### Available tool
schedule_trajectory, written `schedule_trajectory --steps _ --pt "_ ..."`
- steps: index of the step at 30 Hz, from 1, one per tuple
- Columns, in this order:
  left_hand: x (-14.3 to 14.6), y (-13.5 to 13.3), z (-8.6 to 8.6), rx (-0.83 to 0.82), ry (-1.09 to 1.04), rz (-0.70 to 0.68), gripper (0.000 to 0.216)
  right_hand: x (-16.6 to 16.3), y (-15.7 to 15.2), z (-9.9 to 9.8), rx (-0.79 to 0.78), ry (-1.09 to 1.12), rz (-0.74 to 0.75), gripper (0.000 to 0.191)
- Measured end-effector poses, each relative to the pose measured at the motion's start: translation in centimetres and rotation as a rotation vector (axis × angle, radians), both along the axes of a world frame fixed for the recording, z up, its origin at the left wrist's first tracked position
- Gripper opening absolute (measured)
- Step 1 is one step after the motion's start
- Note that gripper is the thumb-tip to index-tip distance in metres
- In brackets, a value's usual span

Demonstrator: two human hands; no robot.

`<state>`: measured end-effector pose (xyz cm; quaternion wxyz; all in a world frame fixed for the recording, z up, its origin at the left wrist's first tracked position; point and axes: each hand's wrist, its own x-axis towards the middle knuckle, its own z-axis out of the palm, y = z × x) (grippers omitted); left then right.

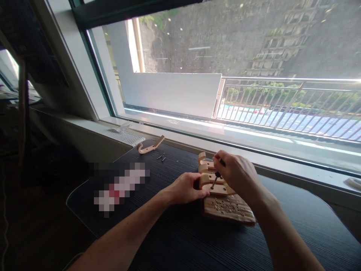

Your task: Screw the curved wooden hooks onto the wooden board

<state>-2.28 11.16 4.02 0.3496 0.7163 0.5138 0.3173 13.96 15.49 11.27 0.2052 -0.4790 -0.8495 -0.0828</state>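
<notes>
A thick wooden board (228, 210) lies on the dark table, its near part pitted with several small holes. Several pale wooden hooks (205, 181) sit side by side across its far part, their curled ends toward the left. My right hand (237, 169) is closed round the dark handle of a screwdriver (216, 179), whose tip meets a hole in the nearest hook. With thumb and fingers, my left hand (187, 188) grips the curled end of that same hook at the board's left edge.
One loose wooden hook (149, 148) lies at the table's far left, with a few screws (161, 158) beside it. A blurred-out pale item (121, 190) is on the left of the dark table (180, 233). The window sill (175, 137) borders the far edge.
</notes>
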Motion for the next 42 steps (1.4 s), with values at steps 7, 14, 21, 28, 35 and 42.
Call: schedule_trajectory --steps 7,14,21,28,35,42 --pt "0.0 0.1 -0.2 -0.025 -0.075 -0.008 0.029 2.1 -0.3 1.8 -0.175 -0.022 0.068 0.032" --pt "0.0 0.3 -0.7 0.015 -0.104 0.016 0.029 3.1 1.2 4.5 -0.426 -0.285 0.373 0.025" --pt "0.0 0.5 -1.2 0.068 -0.089 0.026 0.03 0.4 0.5 4.6 -0.436 -0.426 0.418 0.018" --pt "0.2 0.5 -1.5 0.105 -0.059 0.05 0.033 -1.2 -0.3 5.0 -0.438 -0.5 0.227 0.021" --pt "0.2 0.5 -1.7 0.112 -0.087 0.047 0.034 -1.3 -0.6 6.3 -0.484 -0.543 0.231 0.028" --pt "0.2 0.6 -1.8 0.111 -0.091 0.049 0.037 -1.0 -0.2 5.8 -0.429 -0.49 0.345 0.018"
